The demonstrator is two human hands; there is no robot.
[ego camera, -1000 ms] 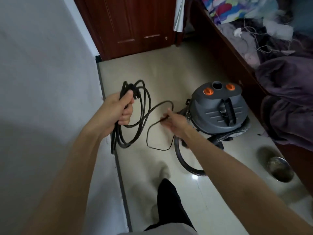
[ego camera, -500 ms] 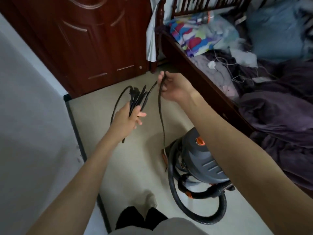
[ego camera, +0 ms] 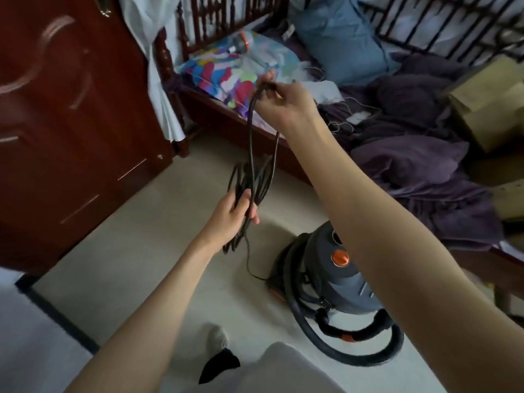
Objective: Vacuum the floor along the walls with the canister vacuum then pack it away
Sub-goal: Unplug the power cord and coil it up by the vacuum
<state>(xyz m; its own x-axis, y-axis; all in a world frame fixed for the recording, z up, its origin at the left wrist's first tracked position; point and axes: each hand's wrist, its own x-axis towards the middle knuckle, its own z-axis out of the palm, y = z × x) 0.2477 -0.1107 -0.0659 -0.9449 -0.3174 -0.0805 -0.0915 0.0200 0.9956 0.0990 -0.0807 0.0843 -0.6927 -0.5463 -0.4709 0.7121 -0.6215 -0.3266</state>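
One vacuum (ego camera: pixel 334 276) stands on the pale floor (ego camera: pixel 141 265), its one hose (ego camera: pixel 365 355) looped round it. One black cord (ego camera: pixel 251 154) runs from it. The left hand (ego camera: pixel 229 217) grips the coiled loops; the right hand (ego camera: pixel 280 103), raised apart, pinches a strand. One bed (ego camera: pixel 411 143) and a red-brown door (ego camera: pixel 71 123) are nearby.

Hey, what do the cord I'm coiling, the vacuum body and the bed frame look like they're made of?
Power cord: matte black rubber or PVC sheathing, likely; it bends in limp loops between the left hand and right hand. Canister vacuum: moulded grey plastic with a dull sheen, ribbed panels and orange knobs. Bed frame: dark reddish varnished wood, judging by its turned spindles and gloss.
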